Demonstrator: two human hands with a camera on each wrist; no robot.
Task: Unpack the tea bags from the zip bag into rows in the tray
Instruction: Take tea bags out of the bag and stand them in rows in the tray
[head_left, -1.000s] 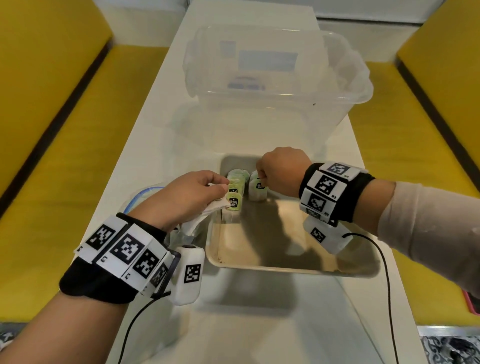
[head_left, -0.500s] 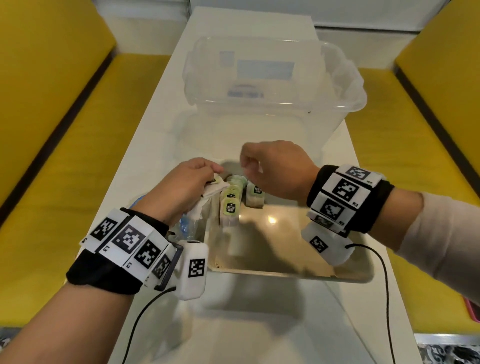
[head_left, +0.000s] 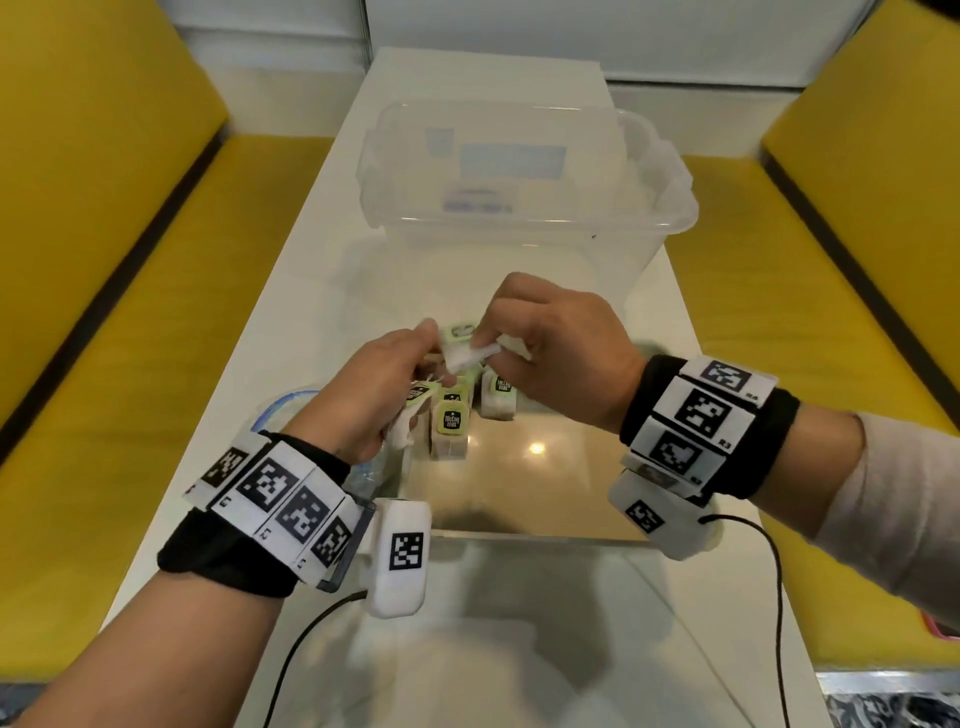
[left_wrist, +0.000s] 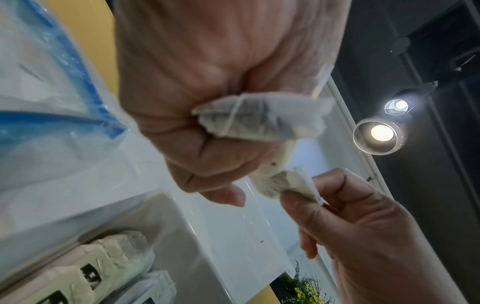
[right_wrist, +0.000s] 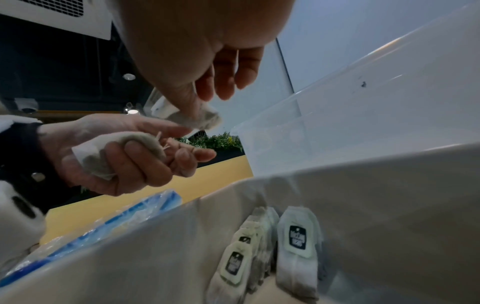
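Observation:
My left hand (head_left: 410, 369) hovers over the tray's far left corner with its fingers curled round a tea bag (left_wrist: 259, 119), which also shows in the right wrist view (right_wrist: 124, 152). My right hand (head_left: 491, 348) meets it from the right and pinches a second white tea bag (head_left: 467, 357) between thumb and fingers. The same pinch appears in the wrist views (left_wrist: 283, 185) (right_wrist: 197, 117). Several tea bags with green tags (head_left: 449, 426) stand in rows at the far left of the metal tray (head_left: 545, 499). The blue-edged zip bag (head_left: 288, 410) lies left of the tray, mostly hidden by my left wrist.
A large clear plastic bin (head_left: 519, 208) stands just beyond the tray on the white table (head_left: 322, 291). Yellow benches (head_left: 130, 322) run along both sides. Cables trail from both wrist cameras near the table's front edge.
My right hand left the tea bags in the tray, rose and moved left to my left hand, and now pinches a tea bag there. My left hand lifted a little.

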